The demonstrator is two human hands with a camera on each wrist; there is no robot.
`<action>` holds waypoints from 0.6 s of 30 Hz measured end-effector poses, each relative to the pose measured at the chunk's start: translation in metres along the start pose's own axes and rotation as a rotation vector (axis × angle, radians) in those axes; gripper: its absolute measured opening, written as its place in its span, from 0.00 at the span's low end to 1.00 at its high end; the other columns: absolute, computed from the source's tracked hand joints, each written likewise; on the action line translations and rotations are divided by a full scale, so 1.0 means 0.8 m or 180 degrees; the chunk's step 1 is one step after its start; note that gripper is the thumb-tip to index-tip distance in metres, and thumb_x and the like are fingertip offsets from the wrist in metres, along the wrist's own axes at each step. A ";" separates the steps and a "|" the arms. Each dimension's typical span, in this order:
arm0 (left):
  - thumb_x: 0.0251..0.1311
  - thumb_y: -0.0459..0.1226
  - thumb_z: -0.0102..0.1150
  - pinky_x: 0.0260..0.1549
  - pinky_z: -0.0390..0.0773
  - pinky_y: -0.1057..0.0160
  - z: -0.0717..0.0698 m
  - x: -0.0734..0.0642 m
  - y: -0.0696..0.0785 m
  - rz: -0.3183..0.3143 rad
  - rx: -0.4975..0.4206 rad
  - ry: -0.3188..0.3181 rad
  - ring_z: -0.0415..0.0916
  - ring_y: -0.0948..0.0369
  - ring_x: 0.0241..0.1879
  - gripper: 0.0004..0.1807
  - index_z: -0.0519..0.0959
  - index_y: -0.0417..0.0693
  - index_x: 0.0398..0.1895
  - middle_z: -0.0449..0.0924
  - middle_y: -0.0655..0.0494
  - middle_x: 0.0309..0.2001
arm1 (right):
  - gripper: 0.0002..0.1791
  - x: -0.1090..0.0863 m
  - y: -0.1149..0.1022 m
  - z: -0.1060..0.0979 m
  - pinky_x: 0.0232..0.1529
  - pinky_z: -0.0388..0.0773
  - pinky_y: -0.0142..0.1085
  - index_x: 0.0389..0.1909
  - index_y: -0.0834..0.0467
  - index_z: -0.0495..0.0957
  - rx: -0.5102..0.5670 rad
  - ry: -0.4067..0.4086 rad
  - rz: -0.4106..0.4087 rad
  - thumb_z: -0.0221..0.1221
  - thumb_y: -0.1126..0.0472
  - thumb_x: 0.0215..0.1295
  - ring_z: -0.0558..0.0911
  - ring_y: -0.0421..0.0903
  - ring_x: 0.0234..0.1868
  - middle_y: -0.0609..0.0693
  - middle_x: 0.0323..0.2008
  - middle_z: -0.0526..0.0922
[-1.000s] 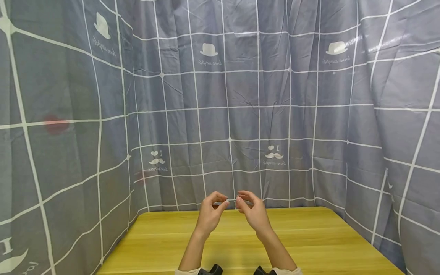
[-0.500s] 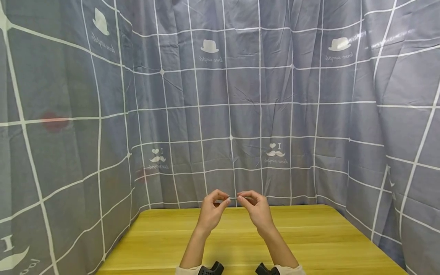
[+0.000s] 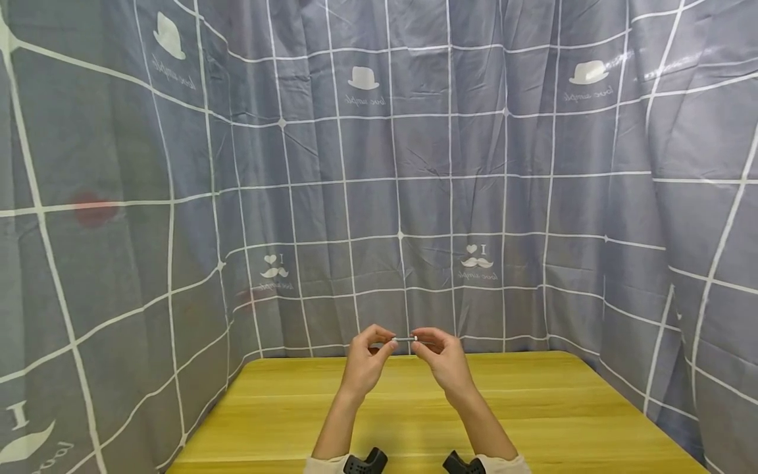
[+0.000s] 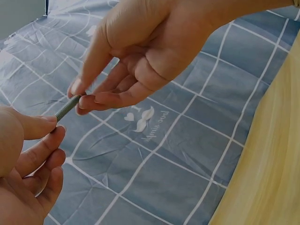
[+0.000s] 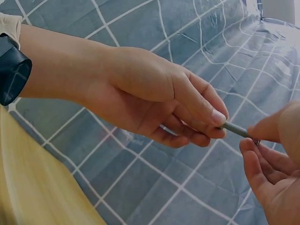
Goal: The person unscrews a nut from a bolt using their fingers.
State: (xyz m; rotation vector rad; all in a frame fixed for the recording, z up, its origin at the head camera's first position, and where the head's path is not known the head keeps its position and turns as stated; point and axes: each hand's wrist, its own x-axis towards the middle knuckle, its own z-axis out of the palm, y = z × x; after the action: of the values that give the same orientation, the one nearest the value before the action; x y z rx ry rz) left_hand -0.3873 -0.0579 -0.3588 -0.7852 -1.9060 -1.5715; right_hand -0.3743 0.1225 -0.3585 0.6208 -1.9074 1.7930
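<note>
A thin grey bolt point(image 3: 405, 340), with thread along its visible length, is held level between both hands above the far part of the table. My left hand point(image 3: 362, 365) pinches one end between thumb and index finger. At the opposite end, the thumb and fingertips of my right hand point(image 3: 447, 368) pinch it, partly covering that end. The left wrist view shows the ridged shank of the bolt point(image 4: 68, 108) bare between the two sets of fingertips. In the right wrist view, a small shiny bit shows by the right thumb.
A yellow wood-grain table point(image 3: 408, 421) lies below the forearms. Grey curtains point(image 3: 426, 158) with white grid lines hang behind it and on both sides. Each wrist wears a black device, such as the left one point(image 3: 366, 462).
The right fingertips have shifted slightly along the bolt, and its light-coloured right end now shows between them. The left hand keeps its pinch. The head view has moved slightly.
</note>
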 end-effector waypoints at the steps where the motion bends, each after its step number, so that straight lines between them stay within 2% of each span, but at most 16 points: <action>1: 0.67 0.26 0.65 0.43 0.80 0.57 0.001 0.000 -0.001 -0.0008 -0.0013 0.0000 0.80 0.48 0.43 0.03 0.82 0.35 0.41 0.85 0.42 0.42 | 0.11 0.000 0.000 -0.001 0.51 0.81 0.39 0.50 0.66 0.84 0.0057 -0.0012 -0.0009 0.65 0.68 0.70 0.84 0.58 0.50 0.61 0.49 0.85; 6: 0.68 0.30 0.66 0.45 0.80 0.55 0.001 0.000 0.004 -0.0066 -0.0068 -0.0054 0.80 0.51 0.43 0.03 0.83 0.40 0.41 0.84 0.48 0.42 | 0.10 0.001 -0.001 -0.002 0.52 0.80 0.37 0.50 0.67 0.83 0.0290 0.0022 -0.0055 0.65 0.70 0.70 0.83 0.62 0.53 0.61 0.49 0.85; 10: 0.69 0.31 0.66 0.45 0.80 0.53 -0.001 0.000 0.005 -0.0087 -0.0112 -0.0114 0.80 0.53 0.42 0.02 0.84 0.41 0.41 0.84 0.49 0.42 | 0.17 0.001 -0.002 -0.002 0.54 0.80 0.37 0.58 0.68 0.80 0.0316 0.0083 -0.0003 0.64 0.73 0.69 0.81 0.62 0.58 0.62 0.58 0.82; 14: 0.69 0.31 0.65 0.45 0.80 0.53 -0.002 0.000 0.006 -0.0121 -0.0066 -0.0116 0.80 0.55 0.42 0.02 0.84 0.41 0.41 0.84 0.51 0.42 | 0.17 0.000 -0.003 -0.003 0.56 0.79 0.39 0.57 0.70 0.81 0.0239 0.0083 0.0060 0.64 0.72 0.69 0.80 0.61 0.60 0.63 0.64 0.77; 18: 0.69 0.31 0.65 0.45 0.80 0.58 0.000 -0.001 0.005 -0.0114 -0.0036 -0.0109 0.80 0.50 0.43 0.02 0.83 0.41 0.41 0.85 0.51 0.42 | 0.13 -0.002 -0.002 -0.004 0.54 0.81 0.43 0.53 0.71 0.83 0.0200 0.0048 0.0088 0.64 0.71 0.70 0.83 0.59 0.53 0.64 0.57 0.81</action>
State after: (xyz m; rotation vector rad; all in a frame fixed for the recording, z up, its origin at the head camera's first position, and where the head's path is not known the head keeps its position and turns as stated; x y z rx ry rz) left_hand -0.3837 -0.0573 -0.3567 -0.7917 -1.9474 -1.6011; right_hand -0.3720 0.1257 -0.3583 0.6036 -1.8647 1.8757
